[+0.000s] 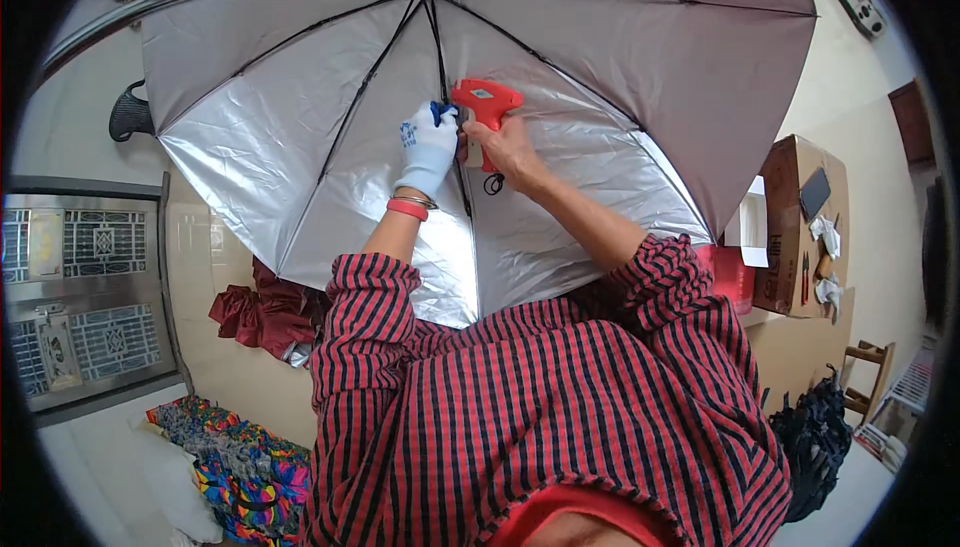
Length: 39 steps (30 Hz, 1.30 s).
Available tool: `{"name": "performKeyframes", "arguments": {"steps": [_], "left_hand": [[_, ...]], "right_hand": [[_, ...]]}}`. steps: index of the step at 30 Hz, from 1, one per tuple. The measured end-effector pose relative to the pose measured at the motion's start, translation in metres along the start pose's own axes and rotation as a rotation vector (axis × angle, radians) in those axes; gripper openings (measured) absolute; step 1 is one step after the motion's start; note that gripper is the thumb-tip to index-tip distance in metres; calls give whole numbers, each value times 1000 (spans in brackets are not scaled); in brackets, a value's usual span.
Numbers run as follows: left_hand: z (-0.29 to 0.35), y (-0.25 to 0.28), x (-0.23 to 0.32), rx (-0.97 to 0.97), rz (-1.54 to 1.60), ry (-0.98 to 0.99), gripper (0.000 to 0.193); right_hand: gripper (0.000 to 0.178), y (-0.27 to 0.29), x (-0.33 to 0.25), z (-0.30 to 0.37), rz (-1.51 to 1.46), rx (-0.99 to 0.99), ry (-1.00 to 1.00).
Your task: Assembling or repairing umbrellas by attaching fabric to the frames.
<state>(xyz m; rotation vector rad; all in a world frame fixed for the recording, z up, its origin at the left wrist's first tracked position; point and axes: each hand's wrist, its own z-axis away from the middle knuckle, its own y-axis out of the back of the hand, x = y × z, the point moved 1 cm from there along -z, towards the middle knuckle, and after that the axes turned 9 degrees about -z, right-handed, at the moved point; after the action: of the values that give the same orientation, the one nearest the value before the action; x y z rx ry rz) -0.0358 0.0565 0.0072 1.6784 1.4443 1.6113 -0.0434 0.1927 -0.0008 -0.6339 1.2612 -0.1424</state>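
Note:
An open umbrella (262,137), silvery on the inside with thin black ribs, spreads out in front of me with its ribs meeting at the top centre. In my right hand (508,150) is a red tagging gun (490,97), its grip wrapped by my fingers and a small black loop hanging below. My left hand (430,147), in a white glove with blue fingertips, is closed at a black rib close to the gun's front end. What its fingers pinch is hidden. Both hands are almost touching, over the near half of the canopy.
To the right stands a cardboard box (785,227) with a dark flat device (815,191), red-handled pliers (806,277) and white scraps on it. A red container (730,277) is beside it. Dark red fabric (265,309), a colourful pile (245,467) and a black bundle (810,447) lie around me.

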Motion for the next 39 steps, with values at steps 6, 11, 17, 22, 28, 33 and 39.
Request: {"name": "performKeyframes", "arguments": {"steps": [6, 11, 17, 22, 28, 33, 39], "left_hand": [[-1, -6, -17, 64, -2, -24, 18], [-1, -9, -15, 54, 31, -6, 19], [-4, -11, -24, 17, 42, 24, 18], [-6, -10, -18, 4, 34, -2, 17], [-5, -14, -24, -38, 144, -7, 17], [-6, -17, -37, -80, 196, 87, 15], [-7, -9, -23, -36, 129, -19, 16]], "right_hand": [[20, 4, 7, -8, 35, -79, -111], [20, 10, 4, -10, -76, -98, -175], [24, 23, 3, -20, -334, -272, -326], [24, 26, -3, -22, -359, -288, -370], [22, 15, -7, -26, -422, -298, -441], [23, 12, -6, -23, -481, -267, -486], [24, 18, -4, -27, -492, -240, -503]]}}
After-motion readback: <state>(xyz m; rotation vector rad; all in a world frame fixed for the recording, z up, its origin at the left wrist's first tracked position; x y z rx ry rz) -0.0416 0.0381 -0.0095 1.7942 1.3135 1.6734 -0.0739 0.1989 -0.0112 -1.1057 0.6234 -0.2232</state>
